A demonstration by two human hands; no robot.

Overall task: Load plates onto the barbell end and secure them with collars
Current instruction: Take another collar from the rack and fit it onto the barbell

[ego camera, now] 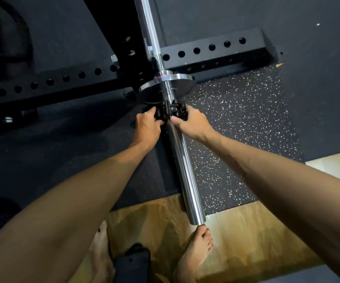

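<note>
Your two bare forearms fill the lower frame, the nearest things to the camera, running from the bottom corners up toward the centre. Between them at the bottom edge you see your left foot (101,250), a dark object (133,262) on the wooden floor (246,231) that is too dim to identify, then your right foot (195,252), its toes just under the free tip of the barbell sleeve (185,174).

Across the left half of the frame a black rack beam (48,82) with a row of holes runs along the dark floor; its other arm continues to the upper right behind the bar. Right of centre lies a speckled rubber mat (236,123), and the sleeve crosses above it diagonally. Nothing sits on the sleeve between the collar and its tip.

A metal plate (183,80), seen nearly edge-on, is on the sleeve at frame centre, against the bar's shoulder. Just below it the black collar (172,111) wraps the sleeve, close to the plate; whether they touch is unclear.

Your left hand (147,127) grips the collar's left side, fingers curled around it. Your right hand (193,124) clasps the right side, thumb pressed across the sleeve beneath the collar. Whether the collar's clamp is locked cannot be told.
</note>
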